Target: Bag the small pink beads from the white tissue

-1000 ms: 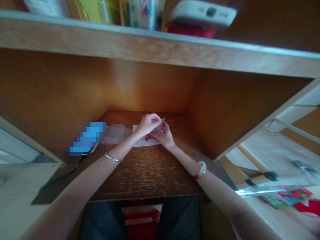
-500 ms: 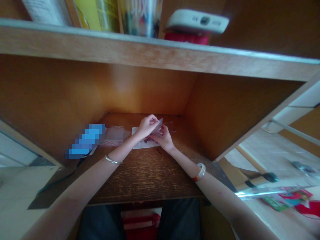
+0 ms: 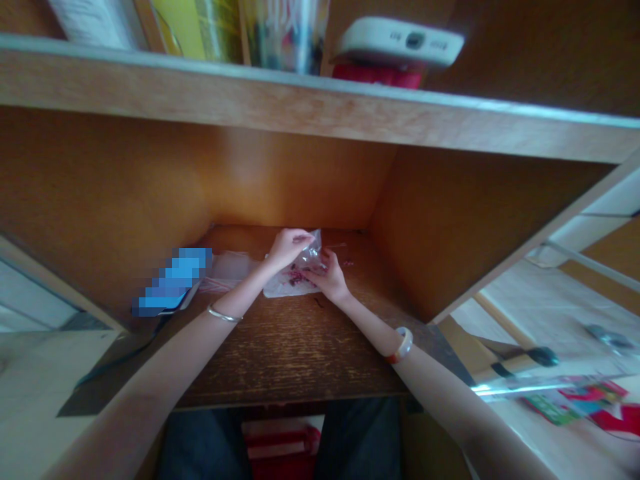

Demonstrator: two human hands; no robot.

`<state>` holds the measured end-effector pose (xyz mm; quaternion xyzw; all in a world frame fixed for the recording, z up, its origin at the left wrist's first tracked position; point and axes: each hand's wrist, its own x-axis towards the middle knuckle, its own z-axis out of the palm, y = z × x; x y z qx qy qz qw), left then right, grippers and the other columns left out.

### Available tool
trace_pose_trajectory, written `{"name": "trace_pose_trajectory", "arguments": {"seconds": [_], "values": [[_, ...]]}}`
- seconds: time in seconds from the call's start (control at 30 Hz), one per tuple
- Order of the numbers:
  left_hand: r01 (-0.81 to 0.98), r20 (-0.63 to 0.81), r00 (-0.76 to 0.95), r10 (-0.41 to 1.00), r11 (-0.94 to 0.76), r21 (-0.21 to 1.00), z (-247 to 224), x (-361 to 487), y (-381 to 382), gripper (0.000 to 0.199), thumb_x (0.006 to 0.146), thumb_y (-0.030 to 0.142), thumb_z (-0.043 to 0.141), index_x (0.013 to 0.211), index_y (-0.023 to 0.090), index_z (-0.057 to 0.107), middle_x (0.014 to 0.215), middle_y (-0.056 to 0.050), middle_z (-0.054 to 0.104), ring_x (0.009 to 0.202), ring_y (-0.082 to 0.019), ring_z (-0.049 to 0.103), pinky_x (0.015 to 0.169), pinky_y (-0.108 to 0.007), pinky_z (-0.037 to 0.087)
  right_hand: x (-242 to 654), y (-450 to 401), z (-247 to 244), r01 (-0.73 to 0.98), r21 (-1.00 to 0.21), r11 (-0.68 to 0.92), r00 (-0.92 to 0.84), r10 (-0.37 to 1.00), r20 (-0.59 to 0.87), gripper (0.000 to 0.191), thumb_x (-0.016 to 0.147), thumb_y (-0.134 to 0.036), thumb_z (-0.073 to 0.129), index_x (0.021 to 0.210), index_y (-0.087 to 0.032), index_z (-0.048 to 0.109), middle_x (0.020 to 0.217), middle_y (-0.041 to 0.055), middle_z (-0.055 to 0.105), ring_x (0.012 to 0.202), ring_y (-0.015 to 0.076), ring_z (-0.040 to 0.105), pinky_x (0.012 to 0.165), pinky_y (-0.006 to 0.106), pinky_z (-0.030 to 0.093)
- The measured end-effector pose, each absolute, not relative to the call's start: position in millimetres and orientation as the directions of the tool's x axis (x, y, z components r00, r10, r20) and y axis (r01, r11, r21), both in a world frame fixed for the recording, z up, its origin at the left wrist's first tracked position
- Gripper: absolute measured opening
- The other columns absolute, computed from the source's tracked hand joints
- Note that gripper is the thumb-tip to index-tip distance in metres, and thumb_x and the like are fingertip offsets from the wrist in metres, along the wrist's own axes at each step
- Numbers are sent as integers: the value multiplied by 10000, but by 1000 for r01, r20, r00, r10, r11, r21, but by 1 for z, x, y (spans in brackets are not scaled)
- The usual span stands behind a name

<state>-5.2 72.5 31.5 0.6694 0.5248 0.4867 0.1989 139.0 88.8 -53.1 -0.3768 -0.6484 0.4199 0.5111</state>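
In the head view my left hand point(image 3: 290, 245) pinches the upper edge of a small clear plastic bag point(image 3: 313, 248). My right hand point(image 3: 330, 277) grips the same bag from the right, its thumb low and its fingers around the side. Beneath both hands lies a white sheet point(image 3: 280, 289) with small dark red pieces point(image 3: 296, 276) scattered on it. Whether any pieces are inside the bag I cannot tell. Left of the sheet, several flat clear bags point(image 3: 230, 269) with red-striped edges rest on the desk.
A blurred-out blue screen point(image 3: 173, 283) leans at the left wall, with a dark cable point(image 3: 120, 363) running forward. The wooden desk point(image 3: 280, 360) is walled on three sides. Overhead, a shelf point(image 3: 300, 100) holds books and a white box-like device point(image 3: 400, 43).
My left hand has shifted slightly left and tilted the bag's top with it. More of the red pieces show under the hands. My right hand stays about where it was.
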Motion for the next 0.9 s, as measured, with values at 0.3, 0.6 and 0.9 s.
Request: {"name": "trace_pose_trajectory", "arguments": {"seconds": [0.3,0.6,0.9], "values": [[264,287,1,958,-277,924,41,-28,78,85,691,155,677,768,125,659,779,-33,686,709,-116,607,720,-256,460,139,92,-52,118,-930,350,-169,929,328,701,653,-350,722,1266,-175,430,1151,138,600,1056,262,602,906,418,497],[134,163,78,984,-172,976,37,-18,71,128,693,153,678,816,132,653,808,-29,682,720,-97,598,704,-238,444,141,98,-49,6,-895,445,-157,885,439,335,763,-327,599,1066,-184,607,1020,89,680,922,211,643,814,366,517],[202,200,135,971,-224,953,35,-16,72,101,696,164,666,796,145,669,785,-13,672,748,-118,583,748,-260,422,143,91,-35,19,-915,402,-77,913,400,226,753,-379,589,812,-178,674,809,56,702,767,202,640,756,345,500]]}}
